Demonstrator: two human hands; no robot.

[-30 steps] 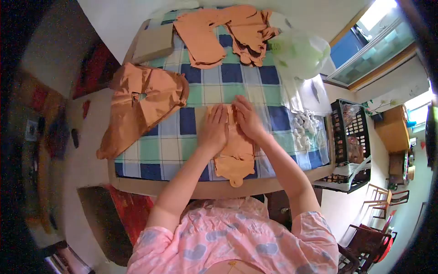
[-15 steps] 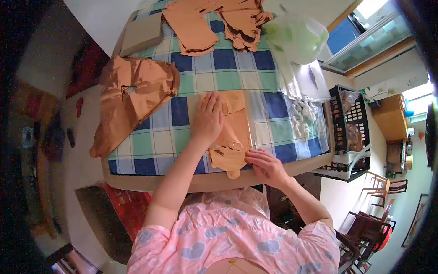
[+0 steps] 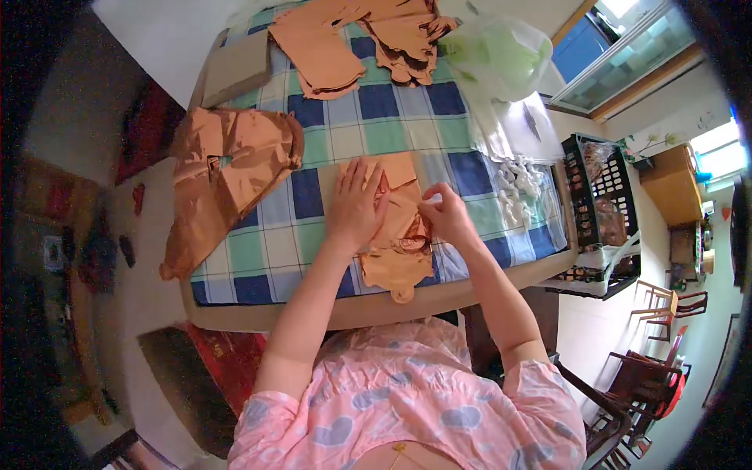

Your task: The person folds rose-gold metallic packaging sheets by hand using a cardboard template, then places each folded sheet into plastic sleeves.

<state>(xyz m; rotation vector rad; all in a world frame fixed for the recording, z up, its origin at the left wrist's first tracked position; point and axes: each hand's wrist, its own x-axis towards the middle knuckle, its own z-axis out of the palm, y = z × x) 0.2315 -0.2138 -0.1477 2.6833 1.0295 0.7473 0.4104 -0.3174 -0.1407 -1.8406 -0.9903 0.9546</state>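
A flat, folded copper-coloured foil balloon (image 3: 398,268) lies on the checked tablecloth in front of me, its rounded tab pointing at the table's near edge. My left hand (image 3: 356,207) rests flat on its left side with fingers stretched out. At the right edge of the foil, my right hand (image 3: 452,216) is closed in a pinch; the fingertips seem to grip that edge, partly hidden. The foil is creased and lifted a little near the right hand. To the left lies a larger crumpled copper foil balloon (image 3: 227,168).
More copper foil pieces (image 3: 321,59) and a grey-brown box (image 3: 237,69) lie at the far side. On the right are a green-and-white plastic bag (image 3: 501,59), small white pieces (image 3: 517,184) and a black crate (image 3: 599,196) beside the table.
My right hand has moved up and away from the near end of the foil to its right edge, closing into a pinch. The foil has creased there. The left hand stays in place.
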